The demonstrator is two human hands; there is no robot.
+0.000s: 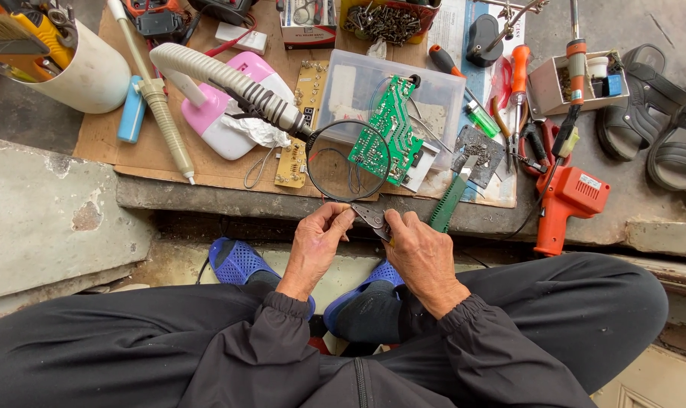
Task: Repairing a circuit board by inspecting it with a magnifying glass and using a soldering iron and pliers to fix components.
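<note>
My right hand (418, 253) grips a small pair of metal cutters (373, 217), whose jaws point left. My left hand (318, 240) pinches something tiny at the cutter tips; what it is cannot be told. Both hands hover just below a round magnifier lens (312, 162) on a flexible white arm (207, 72). Behind the lens a green circuit board (392, 136) lies tilted on a clear plastic box (433, 94).
An orange glue gun (566, 204), a green-handled tool (449, 202), screwdrivers (518, 75), a lighter (480, 119), a pink lamp base (222, 125), a white tool cup (86, 72) and sandals (653, 113) surround the cardboard mat (101, 140). My blue slippers (241, 261) rest below the ledge.
</note>
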